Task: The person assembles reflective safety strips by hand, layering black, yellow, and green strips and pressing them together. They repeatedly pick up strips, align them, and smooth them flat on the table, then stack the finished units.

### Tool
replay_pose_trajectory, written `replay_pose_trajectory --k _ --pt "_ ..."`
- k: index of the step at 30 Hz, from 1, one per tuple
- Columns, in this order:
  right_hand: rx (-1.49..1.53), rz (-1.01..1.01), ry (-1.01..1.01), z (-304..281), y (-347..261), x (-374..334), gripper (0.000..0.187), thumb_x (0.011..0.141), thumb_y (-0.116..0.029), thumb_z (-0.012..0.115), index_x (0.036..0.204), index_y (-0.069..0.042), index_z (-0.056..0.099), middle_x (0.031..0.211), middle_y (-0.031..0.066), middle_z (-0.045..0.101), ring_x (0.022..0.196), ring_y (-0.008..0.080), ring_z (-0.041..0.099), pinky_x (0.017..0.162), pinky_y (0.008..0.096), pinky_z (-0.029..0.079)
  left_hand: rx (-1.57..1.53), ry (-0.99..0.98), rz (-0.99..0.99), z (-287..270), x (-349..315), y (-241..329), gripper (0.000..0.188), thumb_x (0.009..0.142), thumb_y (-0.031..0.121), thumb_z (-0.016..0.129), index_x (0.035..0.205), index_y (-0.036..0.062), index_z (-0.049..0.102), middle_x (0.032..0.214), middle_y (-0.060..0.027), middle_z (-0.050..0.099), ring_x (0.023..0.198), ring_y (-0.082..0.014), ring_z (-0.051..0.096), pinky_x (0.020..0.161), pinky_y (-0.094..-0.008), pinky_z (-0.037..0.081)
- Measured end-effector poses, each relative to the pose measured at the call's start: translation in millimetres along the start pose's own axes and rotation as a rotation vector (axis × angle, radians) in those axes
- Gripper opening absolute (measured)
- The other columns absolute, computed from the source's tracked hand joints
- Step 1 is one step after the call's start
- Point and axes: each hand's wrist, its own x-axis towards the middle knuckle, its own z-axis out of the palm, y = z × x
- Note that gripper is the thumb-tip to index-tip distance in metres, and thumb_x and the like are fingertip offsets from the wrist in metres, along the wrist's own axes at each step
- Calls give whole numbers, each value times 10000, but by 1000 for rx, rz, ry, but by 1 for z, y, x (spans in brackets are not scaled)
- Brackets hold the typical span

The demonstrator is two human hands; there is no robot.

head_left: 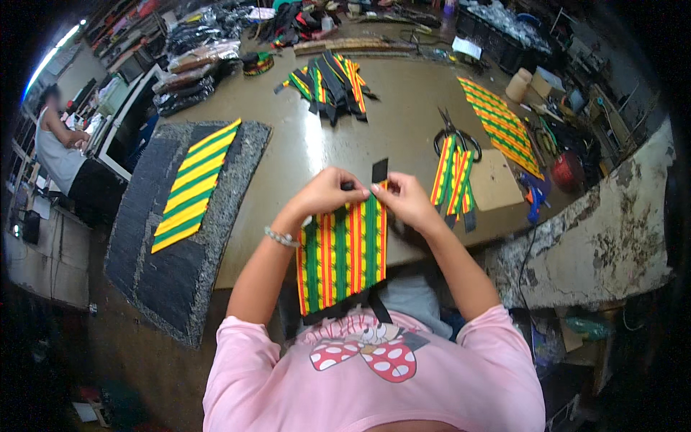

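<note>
One broad brown tabletop (410,101), glossy with reflected light, filled the middle of a cluttered workroom; plastic-wrapped packets (191,83) were stacked at its far left, and beyond its left side a person in a white top (61,147) stood at work.

On the left lay a dark, rough-rimmed slab (180,270) bearing a slanted yellow-and-green piece (194,191). Black and striped strips (331,86) sat heaped at the far middle. To the right, scissors (450,131) lay by short ribbons (453,180) and tan card (500,183).

A striped panel (342,252) of green, yellow and red, slant-ended, hung near the pink shirt (446,374). The left hand (332,193) and right hand (407,200) pinched its far edge, fingers closed almost touching, a black tab (380,171) jutting just beyond the right fingertips.
</note>
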Motion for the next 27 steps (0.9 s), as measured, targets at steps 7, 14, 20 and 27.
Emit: replay_pose_trajectory --k 7,14,20,27 --pt "172 -58 -5 -15 -7 -5 253 892 -212 682 888 36 633 750 72 624 682 87 543 618 287 455 78 156 163 12 7 8 277 876 234 679 848 -41 687 671 -14 630 615 -62 527 573 -257 456" --pt "390 -90 74 -16 -11 -10 185 910 -171 670 925 13 654 835 3 633 742 52 534 653 237 452 -70 149 149 20 9 14 293 893 270 673 934 -19 697 808 -15 666 744 -70 559 689 -268 478" --pt "500 140 -1 -30 1 -4 190 849 -161 746 772 -16 651 751 -8 614 689 43 523 616 217 423 69 203 194 30 12 10 298 902 271 658 959 -18 703 815 -27 673 754 -71 574 699 -263 480" --pt "240 -146 169 -8 1 -6 192 880 -137 690 816 31 623 779 37 615 714 94 547 644 250 436 -59 182 108 25 16 -1 273 898 236 652 952 -28 695 781 -10 652 723 -74 571 666 -256 484"
